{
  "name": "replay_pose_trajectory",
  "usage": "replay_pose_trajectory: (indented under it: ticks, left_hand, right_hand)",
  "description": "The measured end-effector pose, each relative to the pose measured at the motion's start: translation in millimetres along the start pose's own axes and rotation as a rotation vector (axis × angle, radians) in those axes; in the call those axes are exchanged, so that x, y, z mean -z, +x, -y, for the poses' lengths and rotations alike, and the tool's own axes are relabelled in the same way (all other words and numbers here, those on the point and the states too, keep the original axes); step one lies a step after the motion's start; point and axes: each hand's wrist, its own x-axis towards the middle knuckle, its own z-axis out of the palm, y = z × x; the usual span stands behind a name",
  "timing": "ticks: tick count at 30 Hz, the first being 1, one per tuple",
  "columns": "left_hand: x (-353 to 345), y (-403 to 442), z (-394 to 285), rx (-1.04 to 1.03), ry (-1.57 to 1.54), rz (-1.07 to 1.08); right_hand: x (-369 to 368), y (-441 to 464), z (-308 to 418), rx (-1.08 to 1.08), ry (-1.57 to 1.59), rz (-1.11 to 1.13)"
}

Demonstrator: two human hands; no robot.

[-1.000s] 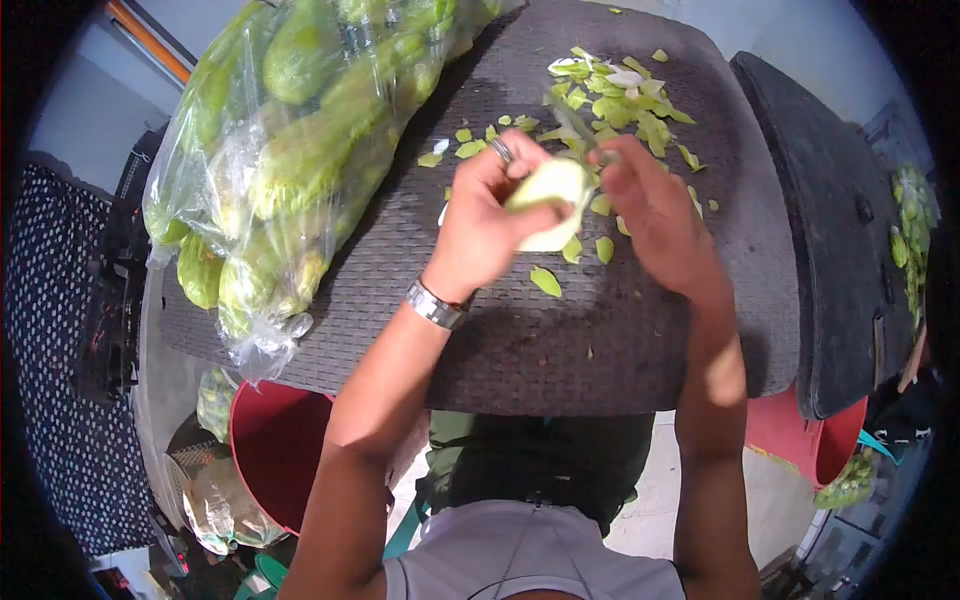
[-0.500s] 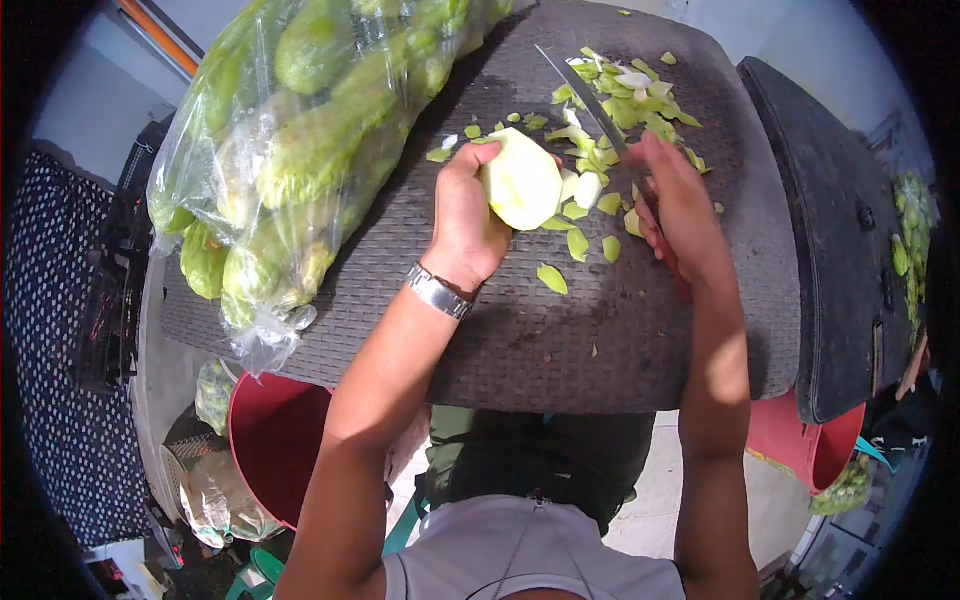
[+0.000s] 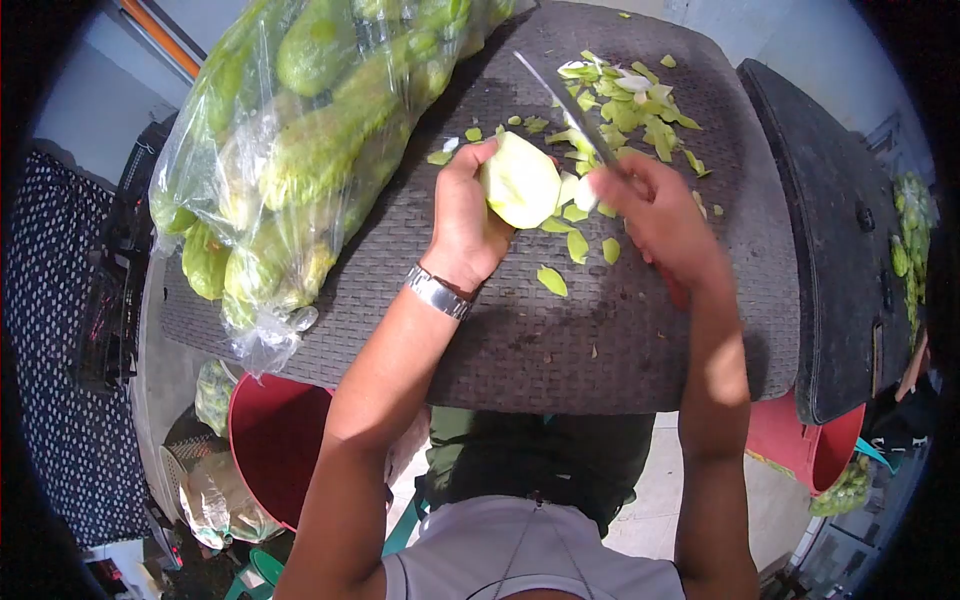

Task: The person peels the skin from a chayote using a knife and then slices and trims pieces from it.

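- Cupping a pale, peeled vegetable [image 3: 522,182], the left hand [image 3: 465,215] presses its thumb along the upper edge; the other fingers are mostly hidden behind, so their spread cannot be told.
- Gripping a knife [image 3: 570,108], the right hand [image 3: 680,215] curls its fingers closed around the handle (a bit of red shows below the palm), the blade slanting up and left, apart from the vegetable.
- Held above the woven tabletop [image 3: 480,345], the vegetable is between the plastic bag [image 3: 340,130] and the right hand.
- Green peelings [image 3: 640,112] lie scattered beyond.
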Motion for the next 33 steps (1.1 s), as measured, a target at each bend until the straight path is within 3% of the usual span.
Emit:
replay_pose_trajectory:
  ticks: [2,3,9,15,18,24,27,33]
  left_hand:
    - [0,0,1,0.007,-0.027,0.006]
    - [-1,0,2,0.006,-0.041,0.004]
    - [3,2,5,-0.036,-0.01,-0.038]
    - [-2,-2,3,-0.085,-0.046,0.014]
    - [-1,-3,0,-0.111,-0.05,0.079]
    - [-1,-6,-3,-0.059,-0.152,0.187]
    - [-1,-5,-4,-0.045,-0.133,0.269]
    - [2,-4,-1,-0.039,0.0,0.191]
  right_hand:
    - [-10,1,-12,0.213,-0.222,-0.048]
    - [-15,2,-10,0.139,-0.217,-0.06]
    - [-16,2,-13,0.273,-0.242,-0.321]
    - [-12,6,-13,0.126,-0.077,-0.167]
    - [1,3,-6,-0.123,0.221,0.078]
    - [-6,-7,-2,0.009,0.207,0.012]
    - [-10,-23,6,0.08,0.233,-0.146]
    - [-39,-93,0,0.039,0.231,0.033]
